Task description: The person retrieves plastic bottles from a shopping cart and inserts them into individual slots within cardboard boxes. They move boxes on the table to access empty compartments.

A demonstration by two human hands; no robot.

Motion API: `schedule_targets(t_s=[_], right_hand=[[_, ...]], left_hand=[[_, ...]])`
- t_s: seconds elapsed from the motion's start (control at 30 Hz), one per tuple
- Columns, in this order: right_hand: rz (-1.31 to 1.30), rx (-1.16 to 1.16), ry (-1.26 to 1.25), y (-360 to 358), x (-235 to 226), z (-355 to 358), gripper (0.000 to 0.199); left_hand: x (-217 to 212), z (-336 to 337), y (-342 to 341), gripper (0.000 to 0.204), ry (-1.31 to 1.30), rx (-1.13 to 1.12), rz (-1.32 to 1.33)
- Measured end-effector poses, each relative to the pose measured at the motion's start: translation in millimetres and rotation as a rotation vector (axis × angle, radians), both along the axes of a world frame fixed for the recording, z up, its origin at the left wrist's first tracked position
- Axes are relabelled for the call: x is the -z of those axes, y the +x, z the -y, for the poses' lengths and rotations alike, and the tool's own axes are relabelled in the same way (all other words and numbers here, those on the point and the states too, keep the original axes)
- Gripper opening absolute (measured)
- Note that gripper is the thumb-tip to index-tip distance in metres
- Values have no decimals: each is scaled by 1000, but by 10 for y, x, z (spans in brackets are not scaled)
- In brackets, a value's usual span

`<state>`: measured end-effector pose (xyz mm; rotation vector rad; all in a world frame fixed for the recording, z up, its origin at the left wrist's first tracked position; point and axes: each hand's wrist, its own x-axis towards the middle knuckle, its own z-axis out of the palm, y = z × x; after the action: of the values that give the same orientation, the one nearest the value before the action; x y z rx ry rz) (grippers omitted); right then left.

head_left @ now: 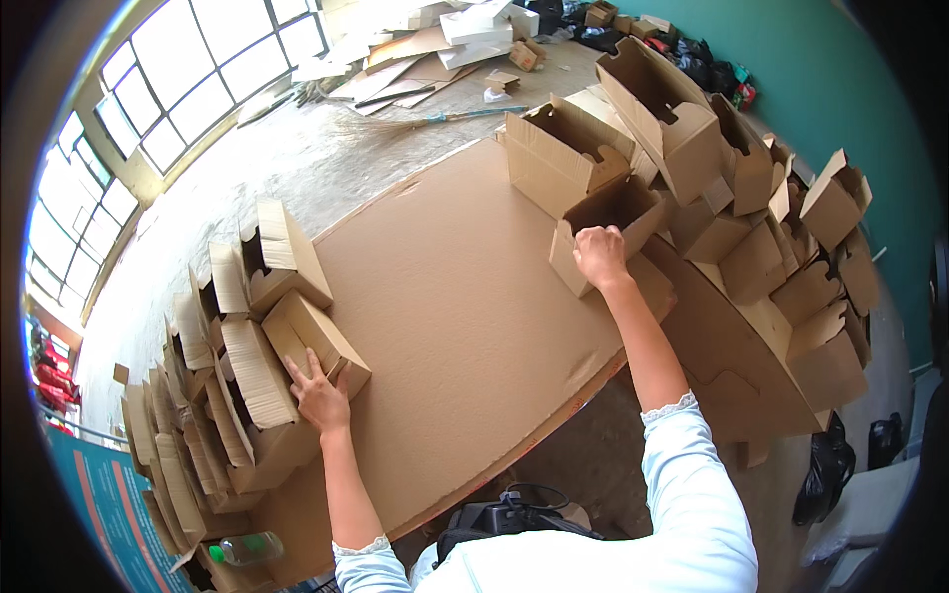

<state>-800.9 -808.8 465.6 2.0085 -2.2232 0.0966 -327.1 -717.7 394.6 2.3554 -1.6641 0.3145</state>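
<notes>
My right hand [601, 257] is closed on the upper edge of an open brown cardboard box [568, 259] at the right side of the cardboard-covered table [445, 296]. The inside of this box is partly in shadow. On the left, my left hand [322, 400] lies with its fingers spread against the near end of a small cardboard box [336, 341]. That box rests on its side beside the stacked cartons [262, 381], touching them. Another open box [559, 163] stands just beyond the one at my right hand.
More open cartons [811, 316] are heaped on the right. A plastic bottle with a green cap [247, 549] lies at the near left. Beyond the table are a broom [425, 123] and flattened cardboard [405, 54] on the floor. Black bags [825, 469] hang low at the right.
</notes>
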Motion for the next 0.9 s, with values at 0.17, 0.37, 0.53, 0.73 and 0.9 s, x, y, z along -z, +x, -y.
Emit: schedule_targets(t_s=[0.17, 0.37, 0.53, 0.73, 0.9], right_hand=[[55, -269, -123, 595, -191, -759, 12], [149, -644, 32, 1667, -383, -2066, 13], [193, -1090, 258, 2598, -514, -2882, 3], [215, -1679, 229, 3616, -572, -3380, 7], [-68, -1893, 167, 4449, -473, -3008, 2]], left_hand=[[23, -180, 269, 85, 24, 64, -155], [-410, -1106, 54, 82, -133, 399, -348], [-683, -2357, 498, 61, -115, 374, -582], [-672, -3530, 1442, 67, -162, 281, -807], [-495, -3958, 1962, 65, -323, 100, -1194]])
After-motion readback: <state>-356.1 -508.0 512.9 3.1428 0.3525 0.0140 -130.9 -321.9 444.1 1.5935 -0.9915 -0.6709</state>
